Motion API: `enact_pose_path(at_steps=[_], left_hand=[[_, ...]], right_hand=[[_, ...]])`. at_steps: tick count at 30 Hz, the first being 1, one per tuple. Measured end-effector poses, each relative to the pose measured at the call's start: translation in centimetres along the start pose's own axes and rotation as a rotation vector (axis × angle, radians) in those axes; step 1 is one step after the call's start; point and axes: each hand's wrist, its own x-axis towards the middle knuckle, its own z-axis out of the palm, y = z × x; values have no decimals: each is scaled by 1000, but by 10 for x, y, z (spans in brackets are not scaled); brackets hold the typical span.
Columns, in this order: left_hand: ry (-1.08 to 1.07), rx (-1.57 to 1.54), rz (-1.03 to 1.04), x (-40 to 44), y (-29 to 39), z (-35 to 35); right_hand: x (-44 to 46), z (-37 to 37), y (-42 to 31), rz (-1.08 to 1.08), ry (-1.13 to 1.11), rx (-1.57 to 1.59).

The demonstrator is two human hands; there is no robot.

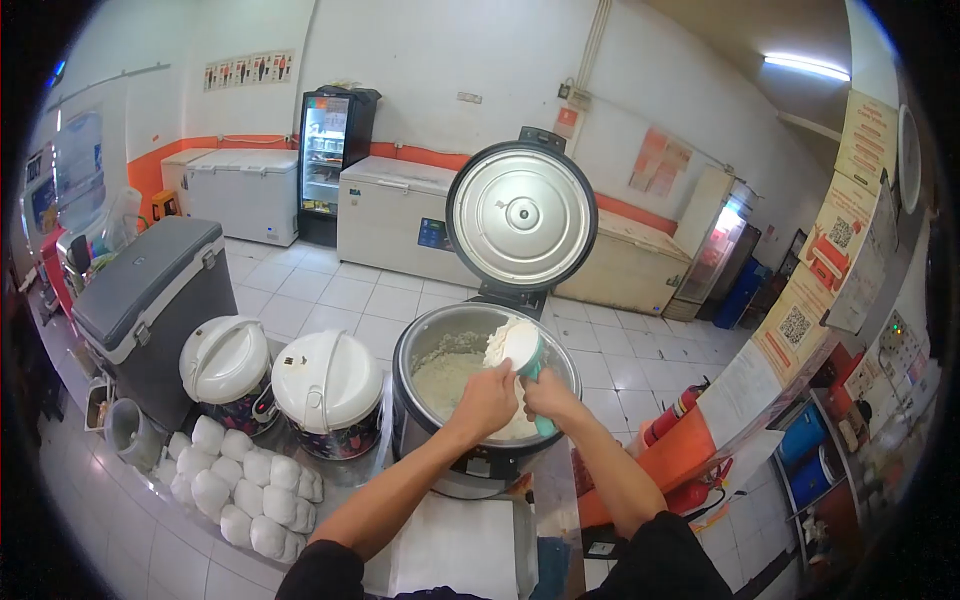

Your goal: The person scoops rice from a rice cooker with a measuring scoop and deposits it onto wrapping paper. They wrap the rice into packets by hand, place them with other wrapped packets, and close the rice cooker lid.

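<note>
Looking white and clumpy, rice (pixel 443 383) sits inside the open cooker (pixel 406 422).

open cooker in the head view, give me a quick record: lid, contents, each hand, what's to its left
cooker: open
lid: raised upright behind it
contents: pale, rice-like food
left grip: at a white rounded piece; firmness unclear
right grip: closed around a teal handle
to the left: two white-lidded containers, piled white bundles
</note>
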Motion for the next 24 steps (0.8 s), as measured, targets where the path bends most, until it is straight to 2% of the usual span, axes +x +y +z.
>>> enact_pose_path(at_steps=[2, 5, 8, 10, 11, 13, 16, 17, 19, 20, 22, 24], left_hand=[[-26, 13, 3, 14, -4, -1], [-68, 68, -45, 31, -17, 2], [-51, 114, -97, 44, -45, 7], [-164, 260, -161, 48, -66, -3], [-170, 261, -150, 45, -63, -9], [-32, 153, -178, 34, -50, -20], [-22, 43, -125, 15, -5, -32], [-16, 43, -123, 6, 0, -26], [-43, -50, 25, -13, 8, -7], [-33, -45, 18, -14, 9, -4], [-23, -19, -104, -14, 1, 4], [53, -75, -107, -2, -33, 18]], right_hand=[[0, -2, -1, 7, 15, -45], [14, -3, 16, 51, 27, 95], [11, -6, 26, 116, -34, 244], [5, -14, 23, 198, -142, 432], [6, -20, 23, 194, -132, 438], [13, -30, 26, 254, -156, 539], [14, -30, 24, 322, -110, 660], [16, -29, 26, 317, -112, 656], [19, -21, 31, 214, -125, 606], [13, -15, 22, 214, -138, 601], [-7, -7, 11, 93, 29, 428], [-10, -6, 14, 122, 31, 382]])
